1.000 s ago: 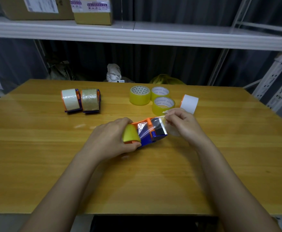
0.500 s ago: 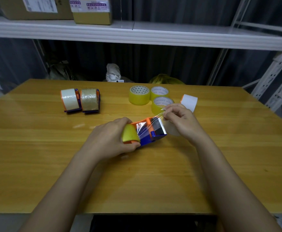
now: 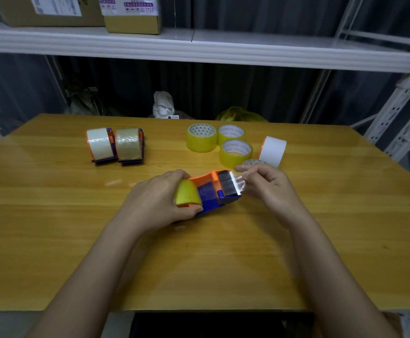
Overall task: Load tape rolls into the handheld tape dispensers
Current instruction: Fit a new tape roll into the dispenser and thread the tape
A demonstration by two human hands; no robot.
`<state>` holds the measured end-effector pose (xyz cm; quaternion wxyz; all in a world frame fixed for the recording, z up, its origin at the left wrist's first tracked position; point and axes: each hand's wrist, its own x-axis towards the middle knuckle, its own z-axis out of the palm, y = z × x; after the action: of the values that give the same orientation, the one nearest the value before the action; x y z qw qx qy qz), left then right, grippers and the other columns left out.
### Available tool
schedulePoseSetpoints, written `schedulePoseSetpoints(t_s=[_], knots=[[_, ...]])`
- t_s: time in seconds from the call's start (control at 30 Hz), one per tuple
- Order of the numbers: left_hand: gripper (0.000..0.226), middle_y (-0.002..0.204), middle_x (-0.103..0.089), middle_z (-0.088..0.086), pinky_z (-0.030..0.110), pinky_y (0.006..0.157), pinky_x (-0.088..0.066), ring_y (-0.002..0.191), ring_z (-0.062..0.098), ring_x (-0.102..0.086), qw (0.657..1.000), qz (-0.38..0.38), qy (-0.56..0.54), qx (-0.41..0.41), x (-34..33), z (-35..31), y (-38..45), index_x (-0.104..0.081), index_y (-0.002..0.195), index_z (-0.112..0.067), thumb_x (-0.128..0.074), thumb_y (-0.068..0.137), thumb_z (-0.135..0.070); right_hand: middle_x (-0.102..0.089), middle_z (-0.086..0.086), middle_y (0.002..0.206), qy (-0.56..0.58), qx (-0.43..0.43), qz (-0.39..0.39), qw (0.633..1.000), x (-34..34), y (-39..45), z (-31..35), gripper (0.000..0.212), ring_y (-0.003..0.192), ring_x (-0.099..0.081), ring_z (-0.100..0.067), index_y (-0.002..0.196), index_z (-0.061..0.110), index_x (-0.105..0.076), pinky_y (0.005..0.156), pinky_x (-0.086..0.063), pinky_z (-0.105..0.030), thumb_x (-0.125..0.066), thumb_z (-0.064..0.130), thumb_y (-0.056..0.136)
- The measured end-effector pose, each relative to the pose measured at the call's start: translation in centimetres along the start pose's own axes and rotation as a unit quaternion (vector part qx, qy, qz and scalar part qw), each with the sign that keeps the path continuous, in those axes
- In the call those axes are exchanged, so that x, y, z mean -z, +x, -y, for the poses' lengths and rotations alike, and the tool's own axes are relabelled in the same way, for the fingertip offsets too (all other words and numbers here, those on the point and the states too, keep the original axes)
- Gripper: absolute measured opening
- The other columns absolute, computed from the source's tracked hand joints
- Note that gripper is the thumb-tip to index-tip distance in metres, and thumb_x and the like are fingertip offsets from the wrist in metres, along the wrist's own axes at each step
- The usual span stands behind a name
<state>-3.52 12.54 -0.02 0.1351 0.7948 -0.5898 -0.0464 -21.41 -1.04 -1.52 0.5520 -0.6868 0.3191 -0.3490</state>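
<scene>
A wooden table (image 3: 53, 215) carries the work. At its far left stand two loaded dispensers side by side and touching: one with a white roll (image 3: 99, 145) and one with a brownish roll (image 3: 129, 148). At far centre-right, three yellow tape rolls (image 3: 201, 137) lie flat in a tight cluster, and a white roll with an orange edge (image 3: 272, 150) stands on its edge just beside them. A further roll (image 3: 254, 162) lies partly hidden behind the right hand. A white shelf (image 3: 199, 45) above the table holds cardboard boxes (image 3: 132, 14).

Both forearms reach forward from the near edge. The left hand (image 3: 157, 200) is wrapped around the rear of the orange-and-blue dispenser (image 3: 211, 191), fingers over the top and thumb underneath, gripping it near the table's centre. The right hand (image 3: 267, 186) is curled just beyond the toothed front edge, thumb and fingertips pinching the free end of the clear tape (image 3: 239, 182).

The dispenser holds a yellow roll (image 3: 187, 193) at its rear. Tape from it runs forward across the body to the cutter.
</scene>
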Motion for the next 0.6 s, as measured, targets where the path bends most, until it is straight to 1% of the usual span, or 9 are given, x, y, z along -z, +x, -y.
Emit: schedulePoseSetpoints(t_s=[0.07,0.13,0.17,0.23,0.3,0.33,0.4,0.47,0.6], knots=[[0.068,0.126,-0.053,-0.012,0.027,0.067,-0.040,0.098,0.009,-0.050,1.000,0.000,-0.006,0.002,0.0,0.2,-0.1,-0.037,0.131,-0.035,-0.060,0.075,-0.066,-0.071,0.009,0.090,0.018,-0.030,0.008,0.999,-0.3,-0.5,0.3,0.034,0.081,-0.066,-0.004,0.065,0.015,-0.054,0.068,-0.056,-0.023,-0.049,0.002,0.096],[0.068,0.124,-0.053,-0.013,0.026,0.068,-0.040,0.091,0.006,-0.044,1.000,0.002,-0.013,0.003,0.1,0.2,-0.2,-0.038,0.130,-0.035,-0.061,0.075,-0.065,-0.070,0.005,0.091,0.031,-0.055,0.011,0.998,-0.6,-0.8,0.7,0.029,0.068,-0.065,0.002,0.070,0.013,-0.051,0.056,-0.051,-0.016,-0.045,0.003,0.097],[0.068,0.123,-0.052,-0.013,0.026,0.068,-0.041,0.090,0.005,-0.042,1.000,0.004,-0.016,0.003,0.1,0.2,-0.2,-0.038,0.130,-0.035,-0.062,0.075,-0.064,-0.070,0.003,0.093,0.034,-0.061,0.010,0.998,-0.6,-0.9,0.8,0.028,0.067,-0.065,0.003,0.072,0.012,-0.050,0.055,-0.050,-0.014,-0.045,0.003,0.097],[0.068,0.124,-0.051,-0.013,0.026,0.070,-0.041,0.091,0.004,-0.040,1.000,0.006,-0.021,0.001,0.3,0.1,-0.2,-0.038,0.131,-0.035,-0.064,0.075,-0.063,-0.071,-0.002,0.098,0.034,-0.063,0.010,0.997,-0.6,-0.9,1.3,0.026,0.070,-0.065,0.000,0.073,0.011,-0.050,0.055,-0.050,-0.014,-0.044,0.004,0.097],[0.068,0.127,-0.050,-0.013,0.026,0.071,-0.040,0.097,0.005,-0.043,1.000,0.004,-0.025,-0.002,0.4,0.1,-0.1,-0.038,0.131,-0.035,-0.064,0.075,-0.062,-0.072,-0.002,0.098,0.037,-0.067,0.007,0.997,-0.7,-0.8,1.7,0.024,0.076,-0.065,-0.006,0.074,0.010,-0.051,0.056,-0.051,-0.015,-0.044,0.004,0.097],[0.069,0.129,-0.049,-0.012,0.025,0.073,-0.040,0.103,0.007,-0.046,1.000,0.003,-0.027,-0.003,0.4,0.2,-0.1,-0.038,0.132,-0.034,-0.065,0.075,-0.062,-0.073,0.000,0.092,0.044,-0.074,0.004,0.996,-0.8,-0.7,1.8,0.023,0.076,-0.064,-0.008,0.075,0.009,-0.052,0.055,-0.051,-0.015,-0.044,0.004,0.096],[0.070,0.133,-0.048,-0.012,0.025,0.077,-0.040,0.114,0.009,-0.046,1.000,0.004,-0.030,-0.004,0.4,0.1,-0.1,-0.038,0.133,-0.033,-0.066,0.075,-0.060,-0.071,0.007,0.070,0.064,-0.093,0.000,0.994,-0.8,-0.6,2.0,0.022,0.070,-0.064,-0.011,0.076,0.008,-0.052,0.054,-0.052,-0.017,-0.043,0.002,0.096],[0.070,0.133,-0.048,-0.011,0.025,0.080,-0.040,0.117,0.010,-0.046,0.999,0.002,-0.030,-0.009,0.3,0.0,-0.1,-0.039,0.134,-0.032,-0.067,0.075,-0.059,-0.069,0.008,0.060,0.078,-0.111,0.003,0.991,-0.8,-0.5,2.1,0.024,0.066,-0.066,-0.013,0.073,0.007,-0.051,0.055,-0.054,-0.020,-0.042,0.000,0.094],[0.067,0.130,-0.049,-0.011,0.024,0.077,-0.037,0.109,0.007,-0.046,0.999,0.000,-0.045,-0.012,0.4,0.0,0.2,-0.040,0.132,-0.032,-0.068,0.075,-0.056,-0.072,-0.004,0.073,0.139,-0.136,0.003,0.981,-0.6,-0.1,2.6,0.025,0.060,-0.068,-0.015,0.070,0.006,-0.048,0.055,-0.057,-0.024,-0.040,-0.002,0.093]])
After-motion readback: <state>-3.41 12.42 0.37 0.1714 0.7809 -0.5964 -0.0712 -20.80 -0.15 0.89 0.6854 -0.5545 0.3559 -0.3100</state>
